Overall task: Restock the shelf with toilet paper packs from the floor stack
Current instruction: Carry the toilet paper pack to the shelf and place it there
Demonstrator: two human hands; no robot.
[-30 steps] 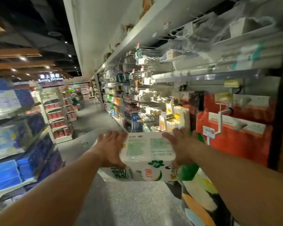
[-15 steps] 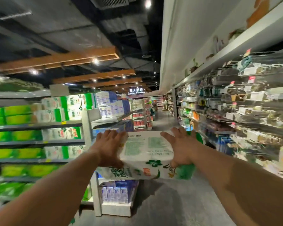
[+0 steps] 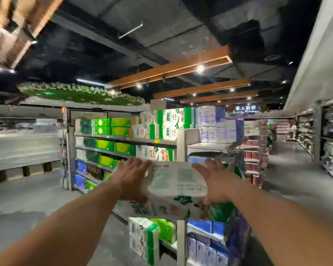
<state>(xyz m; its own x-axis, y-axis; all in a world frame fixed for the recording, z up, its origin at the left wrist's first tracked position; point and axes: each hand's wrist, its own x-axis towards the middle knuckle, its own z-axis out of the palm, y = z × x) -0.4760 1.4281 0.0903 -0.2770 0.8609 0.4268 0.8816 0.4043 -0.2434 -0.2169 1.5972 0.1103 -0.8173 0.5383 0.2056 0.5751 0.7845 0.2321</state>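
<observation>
Two bare forearms reach forward; the left hand [image 3: 132, 179] and right hand [image 3: 217, 181] press flat, fingers spread, against the two ends of a toilet paper pack [image 3: 176, 186], carrying it in mid-air. The pack is not yet shelved and hangs in front of the shelf unit [image 3: 180, 150], at about its middle level. Judging by this, one pack is in transit; the floor stack is out of sight, so how many remain cannot be told. Beyond the pack, the shelf unit already holds green and white packs. Either side of it runs grey floor [image 3: 27, 198], under a dark ceiling with wooden beams [image 3: 173, 68]
</observation>
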